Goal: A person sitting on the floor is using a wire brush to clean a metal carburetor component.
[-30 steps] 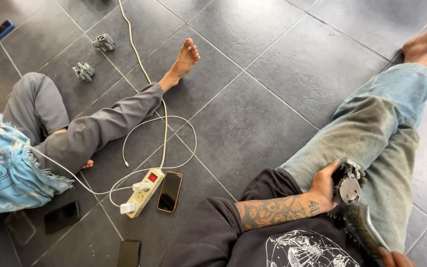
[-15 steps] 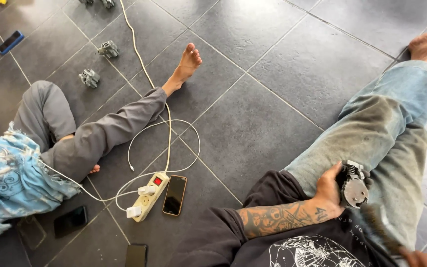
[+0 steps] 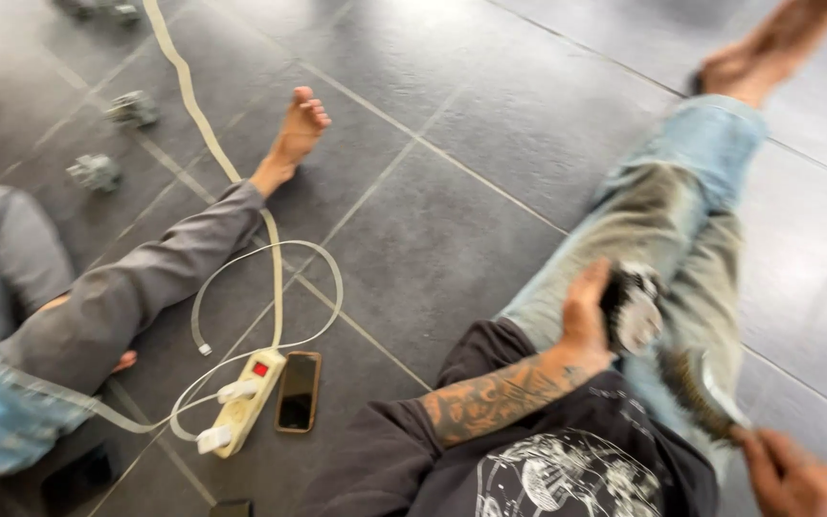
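The left hand (image 3: pixel 588 321) was wrapped around a round metal part (image 3: pixel 632 311), kept on the lap as half a second before, though the view had swung and blurred. The right hand (image 3: pixel 792 474) had come into view, pinching a dark strip (image 3: pixel 701 388) just below that grip. No containers were seen.

phone (image 3: pixel 299 391) right of power strip (image 3: pixel 241 414) on floor (image 3: pixel 433 239), round part (image 3: pixel 632 311) on lap

Looks like an informal workshop floor indoors: large dark grey floor tiles (image 3: pixel 433 249), a white power strip (image 3: pixel 246 414) with trailing cables, small metal parts (image 3: pixel 96 172) scattered, barefoot people seated
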